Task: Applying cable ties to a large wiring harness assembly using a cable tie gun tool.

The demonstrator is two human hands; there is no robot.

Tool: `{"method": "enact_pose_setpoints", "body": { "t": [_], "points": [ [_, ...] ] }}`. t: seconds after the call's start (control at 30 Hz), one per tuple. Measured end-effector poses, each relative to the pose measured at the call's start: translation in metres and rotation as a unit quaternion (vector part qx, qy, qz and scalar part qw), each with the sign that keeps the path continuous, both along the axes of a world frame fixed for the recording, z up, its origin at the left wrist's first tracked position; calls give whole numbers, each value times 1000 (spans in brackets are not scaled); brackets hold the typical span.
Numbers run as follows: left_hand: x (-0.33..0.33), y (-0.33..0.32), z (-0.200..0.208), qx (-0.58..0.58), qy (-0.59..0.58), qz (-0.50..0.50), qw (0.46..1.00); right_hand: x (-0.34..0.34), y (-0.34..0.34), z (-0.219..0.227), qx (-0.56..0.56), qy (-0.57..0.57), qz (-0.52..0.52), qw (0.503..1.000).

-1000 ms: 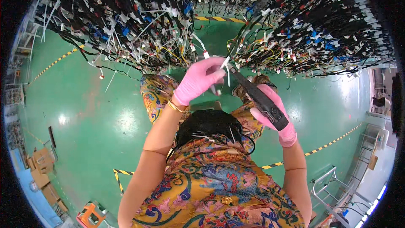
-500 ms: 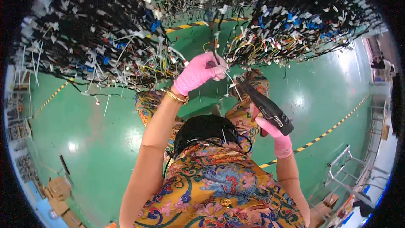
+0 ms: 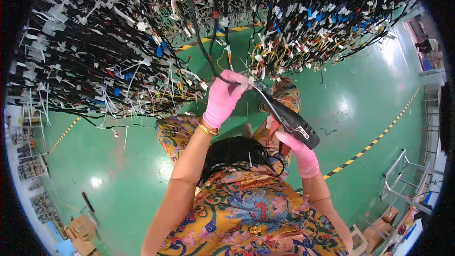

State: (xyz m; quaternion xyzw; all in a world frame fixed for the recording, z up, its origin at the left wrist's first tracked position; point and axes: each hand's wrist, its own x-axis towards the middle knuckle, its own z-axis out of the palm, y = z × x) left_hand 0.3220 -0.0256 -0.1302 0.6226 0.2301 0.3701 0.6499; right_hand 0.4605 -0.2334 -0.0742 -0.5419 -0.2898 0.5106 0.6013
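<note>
My left hand (image 3: 222,100), in a pink glove, is closed with its fingertips pinching a black wire harness (image 3: 207,52) that hangs from above. A thin white cable tie (image 3: 259,88) runs from these fingers to the nose of a black cable tie gun (image 3: 288,119). My right hand (image 3: 300,150), also pink-gloved, is wrapped round the gun's red handle. The gun tilts up and left, its nose near my left fingertips. How the tie sits round the harness is hidden by my fingers.
Dense bundles of hanging wire harnesses (image 3: 90,61) with white, blue and red connectors fill the left, and more harnesses (image 3: 322,23) the right. A black pouch (image 3: 232,154) sits at my waist. Cardboard boxes (image 3: 81,230) lie lower left; a metal frame (image 3: 400,175) stands at right.
The gun's nose has come up close to my left fingertips, and the tie between them shows shorter. My left hand sits slightly lower in view. The hanging harness has swung into clearer view.
</note>
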Motion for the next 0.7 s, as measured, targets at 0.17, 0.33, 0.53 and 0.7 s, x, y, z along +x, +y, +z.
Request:
{"method": "enact_pose_setpoints", "body": {
  "t": [0.17,0.33,0.53,0.7],
  "points": [
    [0,-2,1,150,56,54,986,9,3,3,12,28,51,998],
    [0,0,4,229,86,46,969,8,6,-1,17,59,16,998],
    [-9,0,14,242,143,11,960,10,-8,-3,-30,183,49,981],
    [-7,-1,14,164,64,6,984,-4,1,-20,13,6,78,997]
  ]
}}
